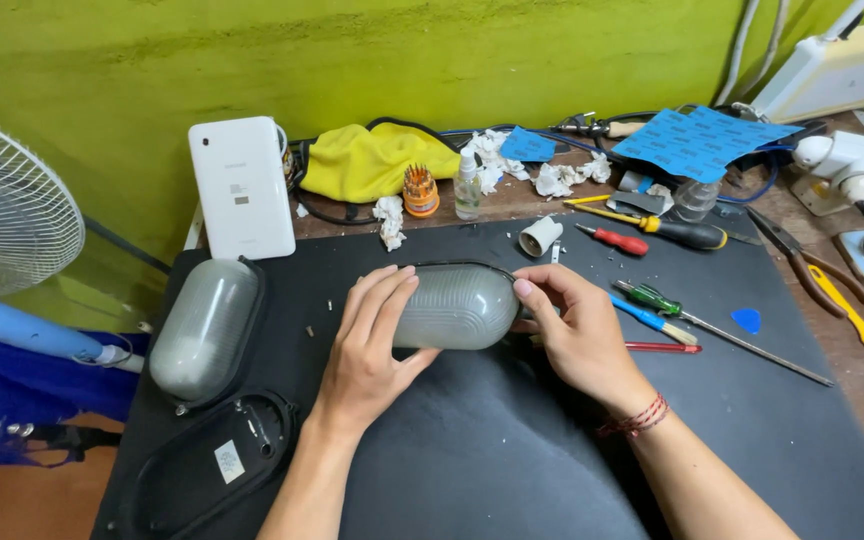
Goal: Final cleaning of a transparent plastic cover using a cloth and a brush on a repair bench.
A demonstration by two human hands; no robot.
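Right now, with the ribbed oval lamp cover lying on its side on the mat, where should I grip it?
Grip the ribbed lamp cover across its two rounded ends, from left and right, as the left hand and right hand do. It lies lengthwise, so its ends face the hands.

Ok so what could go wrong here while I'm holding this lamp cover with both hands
The ribbed glass lamp cover is held only by the left hand and right hand at its ends; it might slip and crack. The screwdrivers lie close beside the right hand, so they could get knocked. The white lamp socket nearby might roll.
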